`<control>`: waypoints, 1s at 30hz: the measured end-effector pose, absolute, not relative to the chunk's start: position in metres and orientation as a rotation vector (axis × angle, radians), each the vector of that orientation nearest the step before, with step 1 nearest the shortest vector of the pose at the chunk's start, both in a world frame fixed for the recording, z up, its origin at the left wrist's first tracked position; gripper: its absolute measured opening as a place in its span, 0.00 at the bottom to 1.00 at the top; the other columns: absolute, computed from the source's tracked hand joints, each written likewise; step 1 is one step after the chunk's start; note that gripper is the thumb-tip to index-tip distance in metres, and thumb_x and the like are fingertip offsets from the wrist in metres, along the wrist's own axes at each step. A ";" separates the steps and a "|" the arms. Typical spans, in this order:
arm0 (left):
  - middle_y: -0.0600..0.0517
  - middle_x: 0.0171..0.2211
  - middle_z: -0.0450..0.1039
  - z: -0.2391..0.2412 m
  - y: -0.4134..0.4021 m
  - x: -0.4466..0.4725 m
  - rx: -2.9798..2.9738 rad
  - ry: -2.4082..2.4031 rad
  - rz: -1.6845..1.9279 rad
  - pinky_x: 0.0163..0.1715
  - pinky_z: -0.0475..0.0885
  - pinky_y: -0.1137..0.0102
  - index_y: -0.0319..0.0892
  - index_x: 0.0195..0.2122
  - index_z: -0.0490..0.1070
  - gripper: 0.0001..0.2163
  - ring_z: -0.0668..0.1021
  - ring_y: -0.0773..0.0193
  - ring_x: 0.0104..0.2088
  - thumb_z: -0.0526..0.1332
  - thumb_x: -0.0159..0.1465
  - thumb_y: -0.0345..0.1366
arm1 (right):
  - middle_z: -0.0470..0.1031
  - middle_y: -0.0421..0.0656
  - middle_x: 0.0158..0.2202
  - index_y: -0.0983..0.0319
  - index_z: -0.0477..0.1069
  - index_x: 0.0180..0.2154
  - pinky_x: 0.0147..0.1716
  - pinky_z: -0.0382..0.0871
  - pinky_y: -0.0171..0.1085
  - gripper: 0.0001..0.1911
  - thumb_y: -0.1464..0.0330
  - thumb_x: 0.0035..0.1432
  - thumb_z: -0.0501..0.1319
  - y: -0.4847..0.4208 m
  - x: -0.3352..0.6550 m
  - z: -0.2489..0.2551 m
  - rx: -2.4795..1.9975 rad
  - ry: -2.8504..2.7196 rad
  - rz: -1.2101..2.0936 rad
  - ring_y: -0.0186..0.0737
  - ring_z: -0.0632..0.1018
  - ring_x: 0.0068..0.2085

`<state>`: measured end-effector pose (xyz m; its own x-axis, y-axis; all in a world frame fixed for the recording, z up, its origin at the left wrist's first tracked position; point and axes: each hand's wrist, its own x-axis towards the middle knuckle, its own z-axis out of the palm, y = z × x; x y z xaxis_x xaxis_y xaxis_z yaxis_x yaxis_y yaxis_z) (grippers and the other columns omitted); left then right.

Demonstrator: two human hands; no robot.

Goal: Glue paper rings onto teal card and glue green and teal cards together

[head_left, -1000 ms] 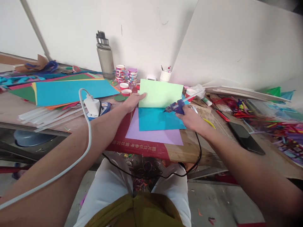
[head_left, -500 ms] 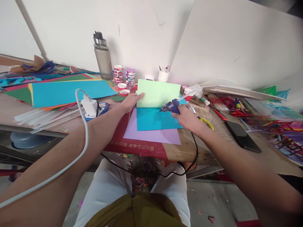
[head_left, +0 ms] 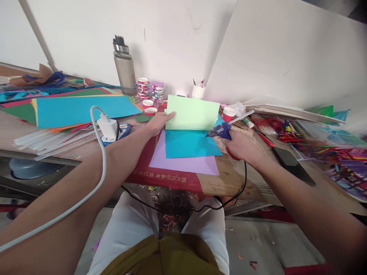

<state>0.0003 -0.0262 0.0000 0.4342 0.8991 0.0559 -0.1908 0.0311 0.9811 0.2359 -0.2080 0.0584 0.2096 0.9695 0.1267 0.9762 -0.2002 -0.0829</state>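
My left hand [head_left: 158, 123] grips the left edge of a light green paper sheet [head_left: 193, 113], its thumb lying across the front. That sheet stands tilted up behind a blue paper sheet [head_left: 187, 145], meeting it along a crease. Beneath the blue one lies a purple paper sheet [head_left: 183, 166]. My right hand [head_left: 243, 144] is closed around a dark blue glue gun [head_left: 222, 131] with a clear glue stick [head_left: 242, 116] poking out of its back. The nozzle points left, over the right part of the blue sheet. A shiny streak shows near the crease.
Stacked coloured paper [head_left: 86, 110], loose glue sticks [head_left: 54, 141] and a white plug [head_left: 108, 128] lie to the left. A bottle [head_left: 124, 72] stands behind. A red-handled cutter [head_left: 266, 139], a phone [head_left: 292, 166] and craft sticks are at right. A black cord [head_left: 243, 181] hangs off the table's front.
My right hand has moved right with the glue gun, its nozzle shifting toward the right side of the blue sheet. My left hand stays put on the green sheet.
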 end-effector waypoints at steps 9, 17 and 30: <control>0.43 0.33 0.79 0.001 -0.030 0.001 1.280 0.685 0.935 0.37 0.75 0.64 0.35 0.32 0.76 0.20 0.80 0.53 0.37 0.70 0.48 0.49 | 0.75 0.52 0.39 0.64 0.67 0.42 0.33 0.62 0.36 0.12 0.64 0.60 0.52 -0.185 0.199 0.050 -2.165 -1.953 0.111 0.46 0.75 0.39; 0.42 0.32 0.79 0.000 -0.028 0.001 1.290 0.708 0.951 0.38 0.74 0.65 0.35 0.31 0.76 0.21 0.80 0.53 0.37 0.70 0.46 0.49 | 0.75 0.53 0.41 0.63 0.67 0.41 0.35 0.63 0.39 0.14 0.61 0.60 0.51 -0.177 0.216 0.049 -2.305 -1.894 -0.018 0.50 0.74 0.42; 0.42 0.32 0.79 0.001 -0.029 0.000 1.303 0.686 0.934 0.36 0.75 0.64 0.34 0.32 0.76 0.22 0.80 0.54 0.35 0.70 0.46 0.50 | 0.75 0.50 0.36 0.63 0.67 0.39 0.28 0.59 0.34 0.12 0.63 0.58 0.53 -0.184 0.184 0.051 -2.105 -1.943 0.199 0.42 0.74 0.34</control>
